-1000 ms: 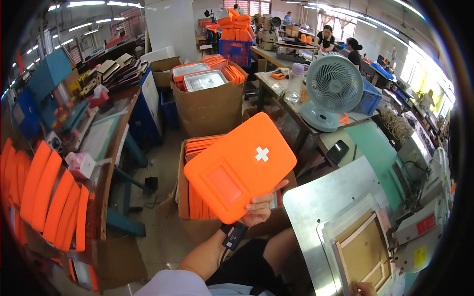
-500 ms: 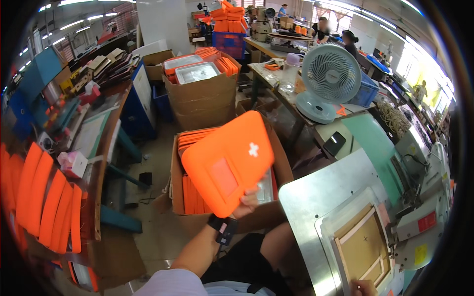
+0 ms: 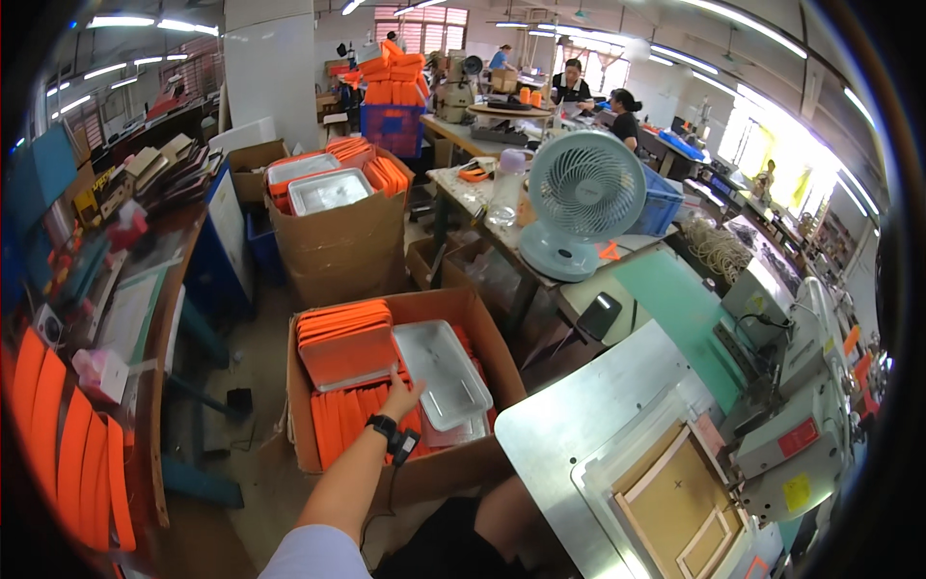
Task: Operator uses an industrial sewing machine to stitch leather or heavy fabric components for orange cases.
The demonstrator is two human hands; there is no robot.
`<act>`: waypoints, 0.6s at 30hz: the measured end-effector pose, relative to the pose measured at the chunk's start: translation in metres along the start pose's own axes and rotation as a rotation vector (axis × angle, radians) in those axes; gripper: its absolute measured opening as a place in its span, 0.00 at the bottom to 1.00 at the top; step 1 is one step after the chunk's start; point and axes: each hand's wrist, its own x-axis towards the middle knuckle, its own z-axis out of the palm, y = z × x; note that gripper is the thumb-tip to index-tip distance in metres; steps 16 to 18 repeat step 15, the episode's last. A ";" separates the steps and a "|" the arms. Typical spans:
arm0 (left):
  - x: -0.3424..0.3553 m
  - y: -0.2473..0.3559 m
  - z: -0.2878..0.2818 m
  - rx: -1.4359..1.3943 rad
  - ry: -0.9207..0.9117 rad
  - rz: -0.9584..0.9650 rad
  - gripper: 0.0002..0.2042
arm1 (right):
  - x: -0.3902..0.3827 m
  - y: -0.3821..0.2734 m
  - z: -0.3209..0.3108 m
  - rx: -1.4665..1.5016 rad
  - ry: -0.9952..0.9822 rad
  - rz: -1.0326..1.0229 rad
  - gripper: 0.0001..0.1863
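Observation:
My left hand point(image 3: 403, 400) reaches into an open cardboard box point(image 3: 500, 340), its fingers apart and nothing visibly gripped. It is beside the lower right corner of a stack of flat orange cases point(image 3: 343, 323). More orange cases point(image 3: 357, 425) stand on edge under and beside the hand. Just right of my fingers, a silvery rectangular tray point(image 3: 444, 374) rests aslant in the box. A dark band and a small black device with a cable point(image 3: 405, 446) are on my left wrist. My right hand is out of the picture.
At right, a metal work plate point(image 3: 588, 405) carries a wood-edged frame point(image 3: 675, 502) beside a machine point(image 3: 801, 434). A fan point(image 3: 586, 183) stands on the table beyond. Another full carton point(image 3: 338, 241) is behind the box; orange pieces point(image 3: 82, 463) hang at left.
My left hand has lowered into the box and let go of the orange case with a white cross, which I cannot pick out now. My right hand has left the picture. The view has shifted right.

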 end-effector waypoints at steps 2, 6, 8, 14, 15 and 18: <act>-0.015 0.010 0.012 0.239 -0.210 0.040 0.43 | -0.015 -0.005 0.009 0.163 -0.100 0.034 0.16; -0.105 -0.006 -0.022 0.303 -0.658 0.334 0.17 | -0.022 -0.014 0.020 0.461 -0.441 0.265 0.12; -0.150 0.034 -0.044 0.532 -0.781 0.577 0.12 | -0.050 0.003 0.038 0.599 -0.516 0.441 0.09; -0.234 0.004 -0.108 0.743 -1.110 0.084 0.20 | -0.095 0.097 0.124 0.400 -0.334 0.376 0.10; -0.238 -0.047 -0.107 0.857 -1.418 -0.219 0.39 | -0.097 0.112 0.128 0.408 -0.314 0.380 0.10; -0.238 -0.047 -0.107 0.857 -1.418 -0.219 0.39 | -0.097 0.112 0.128 0.408 -0.314 0.380 0.10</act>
